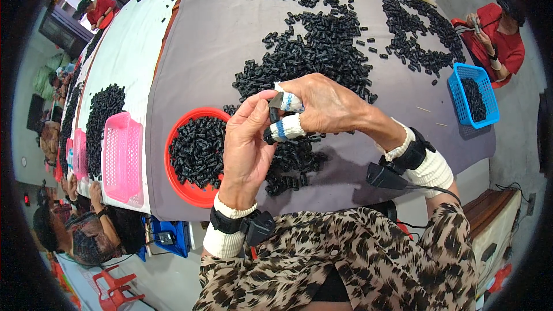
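Observation:
My left hand (246,147) pinches a small black plastic piece (273,114) between thumb and fingers, at chest height over the table's near edge. My right hand (328,103) is closed against it, with white cloth sleeves (286,128) on its thumb and finger. A dark, flat, pointed bit (276,100) shows between the right fingertips; its kind is unclear. Just left of my left hand, a round red tray (169,155) is filled with similar black pieces. Beyond both hands a large loose pile of black pieces (311,49) spreads across the grey tablecloth (201,52).
A blue basket (489,112) with black pieces stands at the right edge, near a seated co-worker in red (507,40). Pink baskets (124,116) stand on the white-covered table at left, beside another black pile (105,109). Another person (80,224) sits at lower left.

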A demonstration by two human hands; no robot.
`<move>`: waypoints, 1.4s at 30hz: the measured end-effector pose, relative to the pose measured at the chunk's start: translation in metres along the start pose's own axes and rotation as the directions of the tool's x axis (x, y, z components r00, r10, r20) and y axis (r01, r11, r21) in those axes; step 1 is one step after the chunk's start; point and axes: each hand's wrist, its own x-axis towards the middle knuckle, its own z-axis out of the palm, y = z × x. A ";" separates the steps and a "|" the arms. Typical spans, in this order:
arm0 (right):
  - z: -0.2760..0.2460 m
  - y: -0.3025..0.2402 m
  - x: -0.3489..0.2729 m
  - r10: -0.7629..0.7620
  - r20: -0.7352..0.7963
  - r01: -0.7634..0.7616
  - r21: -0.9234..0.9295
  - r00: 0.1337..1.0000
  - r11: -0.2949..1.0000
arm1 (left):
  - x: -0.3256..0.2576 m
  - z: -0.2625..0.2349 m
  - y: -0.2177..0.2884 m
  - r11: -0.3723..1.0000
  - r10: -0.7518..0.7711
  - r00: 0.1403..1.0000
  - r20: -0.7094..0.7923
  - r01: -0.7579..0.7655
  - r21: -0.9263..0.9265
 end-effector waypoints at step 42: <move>-0.020 0.031 -0.026 0.165 -0.140 -0.184 -0.135 0.976 0.974 | -0.003 -0.061 -0.049 -0.133 -0.029 0.941 0.336 -0.337 0.932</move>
